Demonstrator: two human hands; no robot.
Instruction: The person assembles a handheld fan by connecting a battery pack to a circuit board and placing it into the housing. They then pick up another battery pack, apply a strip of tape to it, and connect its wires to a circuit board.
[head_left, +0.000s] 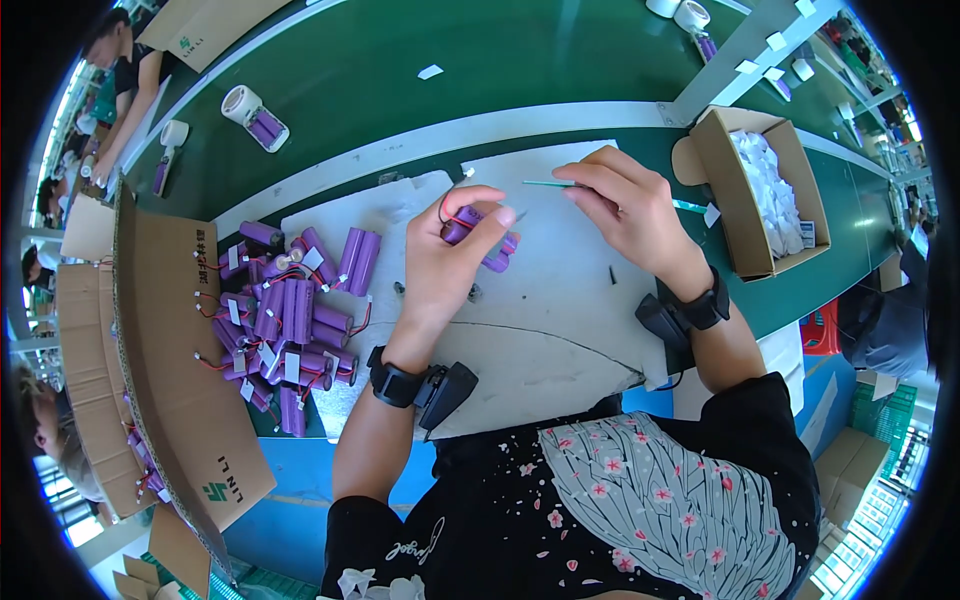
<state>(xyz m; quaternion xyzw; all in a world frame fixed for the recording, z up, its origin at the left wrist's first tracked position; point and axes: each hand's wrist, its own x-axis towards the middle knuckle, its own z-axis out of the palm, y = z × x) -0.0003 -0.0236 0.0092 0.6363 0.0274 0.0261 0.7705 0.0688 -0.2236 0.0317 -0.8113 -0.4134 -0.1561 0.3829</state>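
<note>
Hands: both mine, raised over the white work mat (560, 330), each wrist strapped with a black band.
Left hand (447, 262): fingers curled shut around a purple battery pack (478, 238) (red and black wires loop off its top), held just above the mat.
Right hand (625, 205): thumb and fingers pinched closed on a thin green stick (547, 183), its tip pointing left, near the pack but apart from it.
Pile: more purple battery packs (290, 325) heaped at my left, on the mat's edge.
Boxes: a brown cardboard carton (165, 330) beside the pile; a small open box of white pieces (765, 190) to my right.
Bench: green conveyor (400, 70) beyond the mat.
</note>
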